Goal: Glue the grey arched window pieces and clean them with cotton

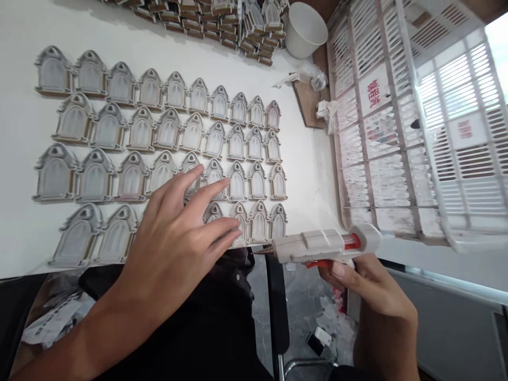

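Note:
My left hand [178, 233] is spread over the two nearest rows of small arched, window-shaped pieces [237, 182], hiding some of them. Its fingers are apart and nothing is held; whether the fingertips touch the pieces I cannot tell. The pieces lie in several rows on the white table, grey-white with brown edges. My right hand [369, 280] is wrapped round the handle of a white hot glue gun [317, 244] with a red trigger. The gun's metal nozzle points left, just off the table's front edge, near the closest row.
At the back, many similar pieces are stacked in a pile [222, 26] beside a white bucket [305, 29]. White slatted plastic crates [373, 153] stand along the right side. Crumpled plastic and a brown board [307, 106] lie near them. A chair armrest [277, 301] sits below the table edge.

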`<state>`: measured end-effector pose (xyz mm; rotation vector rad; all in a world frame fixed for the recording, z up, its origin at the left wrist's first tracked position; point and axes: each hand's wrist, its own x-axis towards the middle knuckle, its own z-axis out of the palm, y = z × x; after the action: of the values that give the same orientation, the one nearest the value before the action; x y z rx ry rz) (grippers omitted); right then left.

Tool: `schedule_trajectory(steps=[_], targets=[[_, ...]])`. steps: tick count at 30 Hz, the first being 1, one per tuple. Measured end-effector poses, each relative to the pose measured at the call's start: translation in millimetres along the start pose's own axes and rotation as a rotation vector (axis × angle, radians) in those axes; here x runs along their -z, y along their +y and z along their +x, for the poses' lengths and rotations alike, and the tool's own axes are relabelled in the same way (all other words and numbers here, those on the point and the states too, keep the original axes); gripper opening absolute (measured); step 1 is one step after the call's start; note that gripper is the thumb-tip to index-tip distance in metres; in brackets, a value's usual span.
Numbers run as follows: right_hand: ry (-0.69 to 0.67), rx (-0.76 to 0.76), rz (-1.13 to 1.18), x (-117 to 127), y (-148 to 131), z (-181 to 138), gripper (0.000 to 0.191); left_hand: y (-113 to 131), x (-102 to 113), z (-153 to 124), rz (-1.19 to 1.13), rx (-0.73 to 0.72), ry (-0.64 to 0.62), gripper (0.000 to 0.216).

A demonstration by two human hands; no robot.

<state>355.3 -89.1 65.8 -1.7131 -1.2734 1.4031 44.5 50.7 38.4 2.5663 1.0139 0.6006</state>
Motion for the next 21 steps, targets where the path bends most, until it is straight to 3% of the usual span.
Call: schedule_trajectory(steps=[7,14,21], targets=[[-0.067,0.033,0.2,-15,-7,3,0.047,-3,19,-21,-0.012,0.094,0.079,0.02],[-0.121,-0.085,-0.005,-41,-30,18,0.047,-14,25,-50,-0.032,-0.015,0.042,0.022],[-0.151,-0.176,-0.122,-50,-39,25,0.063,-20,16,-53,-0.007,-0.012,0.078,0.019]])
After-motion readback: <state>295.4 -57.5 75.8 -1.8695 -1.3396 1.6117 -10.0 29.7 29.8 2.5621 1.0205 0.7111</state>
